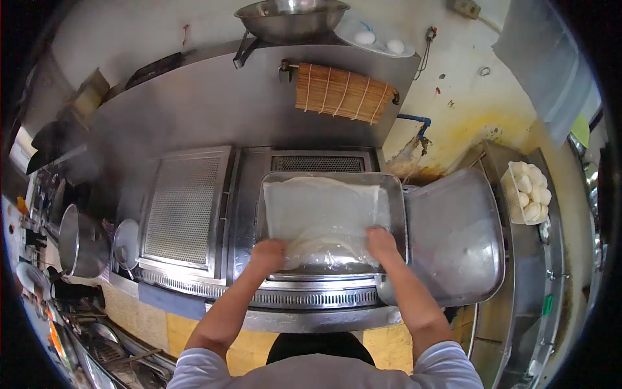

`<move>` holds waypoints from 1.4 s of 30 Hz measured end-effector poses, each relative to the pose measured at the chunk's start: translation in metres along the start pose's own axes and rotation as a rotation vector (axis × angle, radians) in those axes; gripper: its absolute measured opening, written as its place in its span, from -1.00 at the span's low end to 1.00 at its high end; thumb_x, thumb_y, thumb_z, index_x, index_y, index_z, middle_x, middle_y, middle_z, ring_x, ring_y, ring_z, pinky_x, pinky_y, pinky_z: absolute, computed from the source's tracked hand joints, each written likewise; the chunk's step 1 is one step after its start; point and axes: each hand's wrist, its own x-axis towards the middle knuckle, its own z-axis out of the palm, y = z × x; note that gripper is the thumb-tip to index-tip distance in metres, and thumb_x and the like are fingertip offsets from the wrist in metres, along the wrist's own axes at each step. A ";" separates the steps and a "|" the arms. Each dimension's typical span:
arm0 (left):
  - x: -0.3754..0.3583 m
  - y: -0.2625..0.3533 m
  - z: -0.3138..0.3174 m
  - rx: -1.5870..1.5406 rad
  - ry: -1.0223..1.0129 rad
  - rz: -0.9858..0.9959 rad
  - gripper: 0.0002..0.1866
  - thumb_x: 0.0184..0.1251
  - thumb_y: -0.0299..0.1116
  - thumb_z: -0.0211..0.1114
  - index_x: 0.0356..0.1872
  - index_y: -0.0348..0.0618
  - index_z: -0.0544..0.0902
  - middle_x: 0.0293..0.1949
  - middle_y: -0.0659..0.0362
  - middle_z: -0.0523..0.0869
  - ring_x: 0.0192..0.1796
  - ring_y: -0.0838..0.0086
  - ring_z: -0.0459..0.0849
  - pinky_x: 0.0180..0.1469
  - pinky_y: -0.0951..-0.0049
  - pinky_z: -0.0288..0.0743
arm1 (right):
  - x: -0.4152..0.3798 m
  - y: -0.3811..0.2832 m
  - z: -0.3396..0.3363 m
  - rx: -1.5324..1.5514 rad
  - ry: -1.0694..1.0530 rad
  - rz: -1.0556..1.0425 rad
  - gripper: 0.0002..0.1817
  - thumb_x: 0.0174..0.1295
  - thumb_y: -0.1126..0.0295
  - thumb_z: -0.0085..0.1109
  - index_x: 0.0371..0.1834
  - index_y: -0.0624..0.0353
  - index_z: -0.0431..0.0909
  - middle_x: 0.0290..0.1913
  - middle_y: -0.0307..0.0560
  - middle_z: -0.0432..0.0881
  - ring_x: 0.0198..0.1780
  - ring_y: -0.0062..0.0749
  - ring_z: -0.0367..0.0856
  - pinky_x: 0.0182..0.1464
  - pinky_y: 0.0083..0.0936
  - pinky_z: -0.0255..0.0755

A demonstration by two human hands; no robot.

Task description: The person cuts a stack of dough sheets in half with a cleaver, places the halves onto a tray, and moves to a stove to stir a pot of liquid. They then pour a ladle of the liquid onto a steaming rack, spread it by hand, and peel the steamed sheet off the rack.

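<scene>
A deep rectangular metal tray (399,214) lies before me on the steel counter. Inside it is a flat, pale white sheet (308,207), which could be cloth or dough. Shiny clear plastic film (332,249) covers it, wrinkled and bunched along the near side. My left hand (269,254) is closed on the film at the near left corner. At the near right, my right hand (382,243) has its fingers closed on the film's other side. The fingertips of both hands are partly hidden.
A large metal lid or pan (457,240) stands right of the tray. Left is a perforated metal plate (183,211). A rolled bamboo mat (343,94) hangs behind, below a metal pan (291,23). A basket of white, rounded items (531,194) sits far right; a pot (84,243) stands left.
</scene>
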 end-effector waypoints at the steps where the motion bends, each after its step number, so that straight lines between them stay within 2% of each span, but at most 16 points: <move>1: -0.004 0.000 -0.002 -0.004 0.016 0.011 -0.80 0.24 -0.22 0.28 -0.20 0.04 0.79 -0.14 -0.04 0.81 -0.01 0.02 0.79 0.07 0.01 0.65 | -0.013 -0.004 -0.010 0.008 0.011 -0.005 -0.66 0.27 0.38 0.13 0.06 0.21 0.70 0.05 0.27 0.71 0.12 0.12 0.72 0.20 -0.06 0.62; 5: -0.015 -0.011 0.000 -0.064 0.048 0.111 -0.80 0.24 -0.17 0.29 -0.27 0.03 0.80 -0.24 -0.02 0.82 -0.08 -0.01 0.80 0.01 -0.01 0.65 | -0.041 -0.013 -0.034 -0.043 -0.194 0.127 -0.68 0.22 0.36 0.14 -0.04 0.17 0.77 0.00 0.23 0.75 0.14 0.09 0.72 0.18 -0.06 0.63; 8: 0.001 -0.005 -0.040 -0.134 -0.173 0.145 -0.80 0.24 -0.18 0.30 -0.29 0.01 0.80 -0.22 0.00 0.82 -0.10 -0.02 0.79 0.00 0.00 0.65 | -0.037 -0.016 -0.069 -0.038 -0.188 0.087 -0.69 0.21 0.34 0.18 -0.06 0.20 0.76 -0.05 0.26 0.75 0.12 0.13 0.71 0.17 -0.06 0.63; 10: 0.029 -0.002 -0.044 -0.239 0.100 0.073 -0.83 0.25 -0.25 0.29 -0.32 -0.04 0.79 -0.24 0.00 0.82 -0.08 -0.01 0.78 -0.01 0.01 0.65 | -0.007 -0.011 -0.070 0.032 0.054 0.019 -0.70 0.22 0.33 0.21 -0.05 0.22 0.75 -0.02 0.29 0.74 0.10 0.15 0.71 0.17 -0.06 0.63; 12: 0.071 0.002 -0.051 -0.157 0.328 0.144 -0.84 0.24 -0.33 0.29 -0.25 -0.05 0.79 -0.13 -0.04 0.79 0.05 -0.01 0.74 0.06 0.04 0.64 | 0.025 -0.012 -0.072 0.115 0.283 -0.021 -0.68 0.24 0.31 0.23 -0.02 0.23 0.72 0.04 0.30 0.72 0.07 0.16 0.71 0.18 -0.06 0.62; 13: 0.094 0.001 -0.052 -0.136 0.317 0.124 -0.83 0.24 -0.35 0.28 -0.22 -0.06 0.78 -0.06 -0.04 0.77 0.11 -0.01 0.71 0.11 0.04 0.62 | 0.039 -0.020 -0.072 0.165 0.389 -0.028 -0.66 0.25 0.30 0.24 0.02 0.25 0.70 0.07 0.30 0.71 0.06 0.17 0.71 0.19 -0.07 0.61; 14: 0.117 -0.001 -0.049 -0.114 0.307 0.104 -0.81 0.24 -0.37 0.27 -0.18 -0.08 0.78 0.01 -0.05 0.75 0.16 -0.02 0.68 0.16 0.05 0.61 | 0.055 -0.024 -0.067 0.133 0.378 -0.034 -0.65 0.26 0.30 0.24 0.05 0.25 0.68 0.10 0.30 0.70 0.08 0.18 0.70 0.21 -0.06 0.59; 17: 0.177 -0.013 -0.010 -0.102 0.641 0.255 -0.78 0.25 -0.38 0.24 -0.15 -0.14 0.76 0.11 -0.05 0.71 0.21 0.00 0.65 0.23 0.01 0.57 | 0.092 -0.028 -0.045 0.045 0.317 -0.034 -0.61 0.29 0.30 0.22 0.13 0.24 0.65 0.17 0.26 0.68 0.14 0.18 0.68 0.28 -0.05 0.54; 20: 0.199 -0.018 0.005 0.043 0.546 0.148 -0.78 0.28 -0.36 0.21 -0.17 -0.17 0.75 0.11 -0.01 0.74 0.20 0.07 0.67 0.23 -0.01 0.57 | 0.106 -0.026 -0.036 -0.076 0.183 0.019 -0.61 0.33 0.30 0.19 0.17 0.21 0.65 0.21 0.21 0.68 0.22 0.12 0.65 0.35 -0.06 0.48; 23: 0.190 -0.007 -0.021 0.241 0.296 0.033 -0.75 0.27 -0.36 0.21 -0.13 -0.16 0.77 0.08 0.00 0.76 0.22 0.10 0.67 0.24 0.01 0.55 | 0.106 -0.016 -0.043 -0.232 0.038 0.072 -0.62 0.34 0.28 0.15 0.16 0.15 0.68 0.22 0.16 0.68 0.29 0.06 0.62 0.35 -0.05 0.47; 28: 0.180 -0.023 -0.017 0.343 0.374 0.100 -0.76 0.32 -0.32 0.22 -0.12 -0.10 0.79 -0.11 0.03 0.81 0.05 0.11 0.76 0.12 0.03 0.61 | 0.094 0.003 -0.050 -0.320 -0.050 0.032 -0.63 0.30 0.26 0.14 0.10 0.09 0.73 0.18 0.09 0.70 0.30 0.00 0.62 0.29 -0.04 0.53; 29: 0.177 -0.023 -0.019 0.373 0.375 0.098 -0.77 0.33 -0.31 0.22 -0.14 -0.10 0.80 -0.13 0.03 0.82 0.02 0.12 0.77 0.10 0.04 0.62 | 0.092 0.007 -0.044 -0.314 0.010 0.001 -0.66 0.30 0.27 0.15 0.06 0.11 0.75 0.14 0.10 0.72 0.28 0.00 0.64 0.29 -0.04 0.53; 31: 0.176 -0.024 -0.021 0.348 0.288 0.031 -0.77 0.37 -0.29 0.22 -0.19 -0.11 0.80 -0.13 0.02 0.81 0.01 0.13 0.77 0.07 0.05 0.64 | 0.084 0.011 -0.030 -0.304 0.136 -0.061 -0.70 0.30 0.29 0.16 -0.04 0.14 0.78 0.07 0.11 0.76 0.22 0.01 0.68 0.30 -0.05 0.53; 33: 0.173 -0.027 -0.020 0.262 0.272 -0.033 -0.78 0.38 -0.28 0.22 -0.23 -0.10 0.81 -0.12 0.02 0.81 0.03 0.13 0.77 0.07 0.07 0.65 | 0.076 0.011 -0.035 -0.241 0.057 -0.065 -0.72 0.27 0.32 0.18 -0.06 0.16 0.77 0.06 0.12 0.76 0.17 0.04 0.72 0.24 -0.08 0.59; 40: 0.103 -0.029 -0.020 -0.161 0.546 -0.061 -0.87 0.27 -0.39 0.30 -0.25 -0.02 0.80 -0.12 0.05 0.77 0.09 0.05 0.71 0.14 0.10 0.63 | 0.046 0.021 -0.047 -0.012 0.172 0.045 -0.83 0.21 0.33 0.25 -0.28 0.17 0.74 -0.09 0.15 0.77 0.02 0.09 0.76 0.11 -0.06 0.64; 42: 0.083 -0.025 -0.024 -0.266 0.606 -0.087 -0.86 0.22 -0.46 0.32 -0.25 -0.04 0.79 -0.09 0.05 0.77 0.12 0.05 0.70 0.16 0.11 0.62 | 0.042 0.031 -0.051 -0.031 0.184 0.059 -0.85 0.23 0.37 0.24 -0.26 0.17 0.74 -0.10 0.20 0.76 0.01 0.11 0.75 0.07 -0.04 0.63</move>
